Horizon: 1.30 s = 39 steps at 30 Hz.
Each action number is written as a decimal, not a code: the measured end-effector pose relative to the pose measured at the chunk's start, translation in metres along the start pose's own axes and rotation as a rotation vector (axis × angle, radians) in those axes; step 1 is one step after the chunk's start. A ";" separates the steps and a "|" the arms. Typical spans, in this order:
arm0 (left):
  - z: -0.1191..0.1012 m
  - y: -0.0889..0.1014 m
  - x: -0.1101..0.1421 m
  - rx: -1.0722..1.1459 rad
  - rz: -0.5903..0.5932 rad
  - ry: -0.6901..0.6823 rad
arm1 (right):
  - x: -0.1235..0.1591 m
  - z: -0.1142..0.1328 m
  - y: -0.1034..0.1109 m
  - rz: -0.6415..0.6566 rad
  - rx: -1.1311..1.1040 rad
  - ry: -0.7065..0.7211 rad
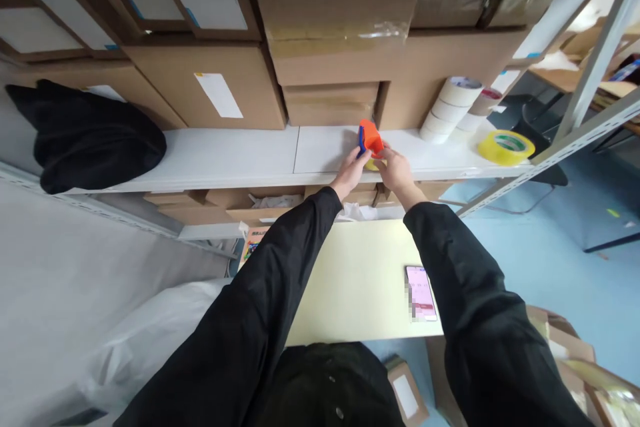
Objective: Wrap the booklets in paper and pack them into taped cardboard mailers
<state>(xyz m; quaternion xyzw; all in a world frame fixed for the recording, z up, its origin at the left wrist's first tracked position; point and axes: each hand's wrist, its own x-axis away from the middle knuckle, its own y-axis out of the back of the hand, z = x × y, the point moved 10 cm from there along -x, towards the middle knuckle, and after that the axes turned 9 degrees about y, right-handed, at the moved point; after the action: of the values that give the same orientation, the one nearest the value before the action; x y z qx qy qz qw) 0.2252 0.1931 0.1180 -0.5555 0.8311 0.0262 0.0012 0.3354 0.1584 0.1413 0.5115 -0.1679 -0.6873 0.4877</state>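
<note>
An orange and blue tape dispenser (371,137) is held up over the front edge of the white shelf (325,147). My left hand (349,173) grips its left side near the blue part. On the other side, the fingers of my right hand (395,170) close on its lower right. A bit of yellow, which looks like tape, shows low between both hands; the fingers hide most of it. Further right on the same shelf lies a roll of yellow tape (506,147), apart from my hands.
Cardboard boxes (330,20) are stacked at the shelf's back. Stacked white tape rolls (450,109) stand right, a black cloth item (95,137) lies left. Below, a pale yellow table (345,280) bears a phone (421,293). A metal shelf post (595,60) rises at right.
</note>
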 end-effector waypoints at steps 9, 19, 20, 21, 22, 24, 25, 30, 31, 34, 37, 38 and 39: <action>0.022 -0.008 0.155 -0.369 -0.035 -0.096 | 0.190 0.059 0.038 0.064 0.058 0.069; 0.262 -0.053 0.236 -0.333 0.116 0.444 | 0.379 -0.006 -0.089 0.318 0.015 -0.211; 0.273 -0.057 0.236 -0.312 0.116 0.459 | 0.387 -0.012 -0.093 0.327 0.019 -0.226; 0.281 -0.061 0.236 -0.283 0.121 0.468 | 0.393 -0.017 -0.097 0.338 0.023 -0.239; 0.288 -0.066 0.237 -0.245 0.138 0.473 | 0.400 -0.023 -0.100 0.351 0.027 -0.252; 0.299 -0.079 0.239 -0.149 0.198 0.485 | 0.412 -0.033 -0.107 0.385 0.032 -0.276; 0.304 -0.085 0.241 -0.103 0.226 0.499 | 0.417 -0.037 -0.110 0.405 0.032 -0.285; 0.336 -0.090 0.255 -0.051 0.256 0.664 | 0.439 -0.048 -0.127 0.522 0.038 -0.339; 0.340 -0.088 0.256 -0.074 0.259 0.679 | 0.441 -0.048 -0.129 0.539 0.046 -0.348; 0.338 -0.086 0.258 -0.181 0.313 0.653 | 0.440 -0.044 -0.127 0.570 0.104 -0.345; 0.329 -0.086 0.260 -0.346 0.414 0.637 | 0.435 -0.038 -0.117 0.570 0.184 -0.328; 0.324 -0.086 0.262 -0.400 0.451 0.642 | 0.433 -0.036 -0.113 0.559 0.201 -0.320; 0.320 -0.086 0.264 -0.446 0.490 0.648 | 0.430 -0.033 -0.109 0.543 0.208 -0.310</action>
<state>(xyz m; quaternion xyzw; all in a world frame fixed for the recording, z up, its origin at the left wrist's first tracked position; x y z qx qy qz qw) 0.1949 -0.0691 -0.2133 -0.3091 0.8695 0.0290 -0.3842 0.3092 -0.1439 -0.1842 0.3843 -0.4395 -0.5811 0.5670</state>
